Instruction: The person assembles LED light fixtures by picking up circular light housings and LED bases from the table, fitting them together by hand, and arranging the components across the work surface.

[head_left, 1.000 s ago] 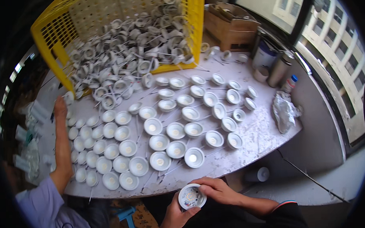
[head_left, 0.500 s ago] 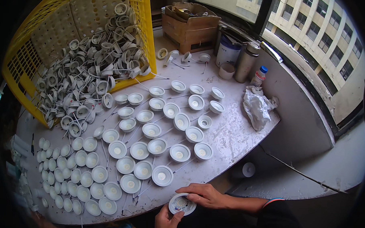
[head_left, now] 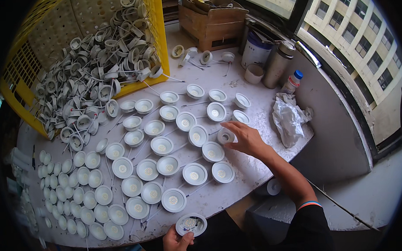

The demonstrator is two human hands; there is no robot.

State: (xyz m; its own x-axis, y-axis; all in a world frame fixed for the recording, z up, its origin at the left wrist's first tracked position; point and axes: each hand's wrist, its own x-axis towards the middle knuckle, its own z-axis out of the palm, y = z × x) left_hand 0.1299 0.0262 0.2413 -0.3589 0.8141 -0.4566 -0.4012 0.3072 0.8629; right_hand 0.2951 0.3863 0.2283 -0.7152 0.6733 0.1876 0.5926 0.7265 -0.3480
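In my left hand (head_left: 175, 245) is a round white downlight (head_left: 191, 225), held by its rim beyond the table's near edge. Its face shows a speckled disc with dark marks. My right hand (head_left: 248, 140) reaches over the table, thumb and fingers spread around a small white ring-shaped piece (head_left: 226, 135); whether they touch it is hard to tell. Left of that hand, several white downlights with yellowish LED discs, such as one downlight (head_left: 213, 151), lie face up with their wires trailing. More round white pieces (head_left: 103, 195) with plain faces are packed together at the left.
A yellow crate (head_left: 163, 47) on its side spills wired white housings (head_left: 97, 80) at the back left. Behind stand a cardboard box (head_left: 211, 25), a white tub (head_left: 255, 50), a metal flask (head_left: 278, 65) and a blue-capped bottle (head_left: 292, 81). Crumpled plastic (head_left: 288, 120) lies near the right edge.
My right hand has left the downlight and moved up and right to the small ring-shaped piece. The left hand keeps the downlight, now alone.
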